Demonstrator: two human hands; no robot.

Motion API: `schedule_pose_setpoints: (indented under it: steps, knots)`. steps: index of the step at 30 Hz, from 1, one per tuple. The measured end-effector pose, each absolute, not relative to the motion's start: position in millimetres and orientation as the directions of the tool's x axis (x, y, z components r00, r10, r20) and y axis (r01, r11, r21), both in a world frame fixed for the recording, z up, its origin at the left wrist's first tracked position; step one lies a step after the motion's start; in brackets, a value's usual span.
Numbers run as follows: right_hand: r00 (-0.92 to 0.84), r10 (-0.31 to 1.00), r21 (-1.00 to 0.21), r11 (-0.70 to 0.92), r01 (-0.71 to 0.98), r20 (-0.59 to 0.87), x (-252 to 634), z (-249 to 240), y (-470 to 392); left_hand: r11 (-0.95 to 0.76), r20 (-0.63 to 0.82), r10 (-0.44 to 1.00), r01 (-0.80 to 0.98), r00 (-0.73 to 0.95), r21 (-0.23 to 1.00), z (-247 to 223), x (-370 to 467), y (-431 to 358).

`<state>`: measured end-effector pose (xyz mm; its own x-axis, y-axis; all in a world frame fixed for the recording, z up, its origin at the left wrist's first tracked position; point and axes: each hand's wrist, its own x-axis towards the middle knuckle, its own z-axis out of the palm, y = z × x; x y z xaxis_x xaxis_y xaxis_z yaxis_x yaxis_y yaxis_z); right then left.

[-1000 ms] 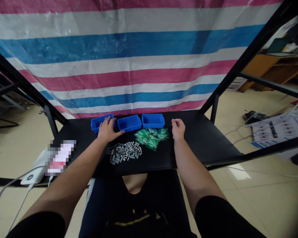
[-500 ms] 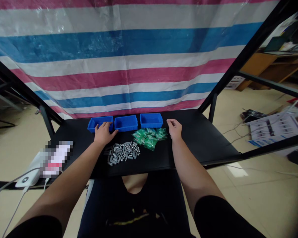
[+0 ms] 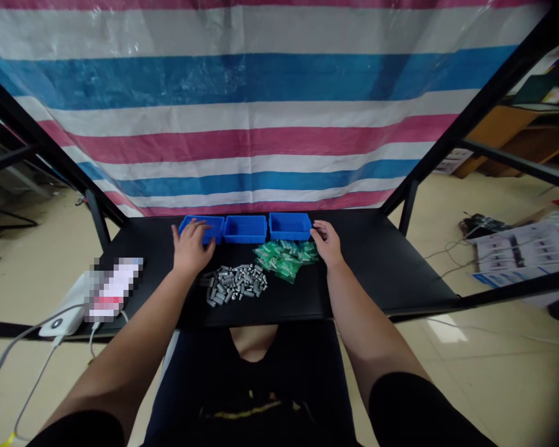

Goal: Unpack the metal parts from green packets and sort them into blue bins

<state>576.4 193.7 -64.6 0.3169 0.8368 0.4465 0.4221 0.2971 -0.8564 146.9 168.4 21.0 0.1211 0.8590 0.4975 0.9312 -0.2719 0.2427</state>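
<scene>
Three blue plastic bins stand in a row along the back of the black table: the left bin [image 3: 218, 234], the middle bin [image 3: 245, 238] and the right bin [image 3: 290, 236]. My left hand [image 3: 190, 247] lies over the front of the left bin with its fingers spread, hiding part of it. At the outer side of the right bin is my right hand [image 3: 327, 242], fingers apart and seemingly touching the bin's edge. Small silver metal cylinders [image 3: 233, 284] form a loose pile before the bins. Beside them lies a heap of green-tinted clear plastic packets [image 3: 286, 257].
A blurred-out phone [image 3: 114, 292] and a white box with cables [image 3: 63, 313] sit at the table's left edge. Behind the bins hangs a striped plastic sheet [image 3: 242, 146]. Black frame posts [image 3: 407, 208] rise at both sides.
The left and middle bins are now closer together, and the gap to the right bin is narrower. My right hand has opened from a pinch and come up to the right bin.
</scene>
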Motion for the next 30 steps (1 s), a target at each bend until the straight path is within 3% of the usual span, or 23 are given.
schedule_pose_setpoints:
  steps: [6,11,15,20,25,30]
  knots:
    - [0.162,0.880,-0.748,0.268,0.607,0.446,569.8,-60.3,190.0,0.181,0.374,0.891,0.957,-0.257,0.226,19.0,65.5,116.9]
    - [0.093,0.890,-0.664,0.260,0.701,0.446,567.2,-58.8,188.4,0.321,0.352,0.858,0.925,-0.374,0.201,2.3,19.8,84.3]
    - [0.073,0.883,-0.639,0.275,0.718,0.463,566.0,-57.5,187.4,0.208,0.421,0.860,0.951,-0.288,0.227,-5.8,17.2,75.9]
    - [0.096,0.867,-0.645,0.285,0.709,0.489,564.6,-56.8,184.8,-0.157,0.473,0.881,0.949,0.009,0.274,-8.1,41.9,89.3]
    - [0.118,0.878,-0.659,0.253,0.708,0.463,564.9,-56.6,183.5,-0.412,0.449,0.858,0.857,0.249,0.311,2.7,90.8,118.0]
    - [0.100,0.881,-0.657,0.265,0.705,0.463,564.8,-55.9,183.5,-0.544,0.377,0.817,0.799,0.435,0.256,11.4,144.0,151.5]
